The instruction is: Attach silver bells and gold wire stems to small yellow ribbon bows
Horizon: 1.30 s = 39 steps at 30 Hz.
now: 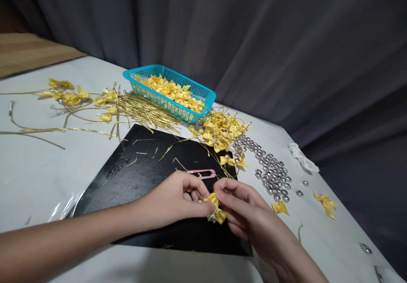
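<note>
Over the front part of a black mat, both hands meet at a yellow ribbon bow. My left hand pinches the bow from the left between thumb and fingers. From the right, my right hand grips its upper edge with thumb and forefinger. A silvery piece shows at the bow's lower left; fingers hide part of it. Just beyond the hands lies a pink cutter-like tool on the mat, among short gold cord scraps.
A blue basket of yellow bows stands at the back, with gold cords before it. Bows with cords pile to its right. Silver heart-shaped rings spread at right, near a crumpled white piece. More corded bows lie left.
</note>
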{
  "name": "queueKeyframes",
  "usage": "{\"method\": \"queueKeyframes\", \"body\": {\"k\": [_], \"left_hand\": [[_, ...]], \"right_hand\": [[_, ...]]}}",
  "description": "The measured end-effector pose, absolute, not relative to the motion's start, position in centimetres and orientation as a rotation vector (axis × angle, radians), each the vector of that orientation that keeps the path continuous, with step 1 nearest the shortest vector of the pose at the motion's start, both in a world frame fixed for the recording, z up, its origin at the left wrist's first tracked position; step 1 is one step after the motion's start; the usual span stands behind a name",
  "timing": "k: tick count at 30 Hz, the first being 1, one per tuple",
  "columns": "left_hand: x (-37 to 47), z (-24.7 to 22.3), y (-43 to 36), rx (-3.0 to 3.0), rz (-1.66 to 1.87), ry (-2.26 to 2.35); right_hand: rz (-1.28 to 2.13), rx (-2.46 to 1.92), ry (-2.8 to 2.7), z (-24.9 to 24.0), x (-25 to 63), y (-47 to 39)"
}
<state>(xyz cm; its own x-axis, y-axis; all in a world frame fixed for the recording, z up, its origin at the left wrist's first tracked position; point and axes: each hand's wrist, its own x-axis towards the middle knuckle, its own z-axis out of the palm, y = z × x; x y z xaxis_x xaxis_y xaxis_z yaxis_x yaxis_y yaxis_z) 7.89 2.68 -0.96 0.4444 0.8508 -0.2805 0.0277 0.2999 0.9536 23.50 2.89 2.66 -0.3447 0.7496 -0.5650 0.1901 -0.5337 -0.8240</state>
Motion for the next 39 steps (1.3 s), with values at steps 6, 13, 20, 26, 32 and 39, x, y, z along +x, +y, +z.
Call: {"method": "queueKeyframes", "body": {"k": [6, 13, 20, 26, 32, 39], "left_hand": [[7.7, -1.1, 2.7, 1.098, 0.705, 0.974], [7.6, -1.1, 2.8, 1.067, 0.729, 1.000], [7.7, -1.0, 2.7, 1.060, 0.738, 0.978], [7.7, -1.1, 2.6, 1.065, 0.759, 0.973], [7.7, -1.4, 2.6, 1.138, 0.738, 0.963], [7.9, -1.2, 2.5, 1.213, 0.695, 0.973]], "right_hand": [[1.848, -1.546, -1.308, 2.9, 23.9, 3.2], [1.562, -1.573, -1.696, 3.5, 24.8, 3.3], [1.073, -1.445, -2.034, 2.8, 24.1, 2.8], [0.483, -1.177, -2.427, 2.5, 24.1, 2.6], [0.633, -1.229, -2.361, 2.3, 23.8, 2.7], [1.631, -1.534, -1.642, 2.5, 23.5, 3.1]]}}
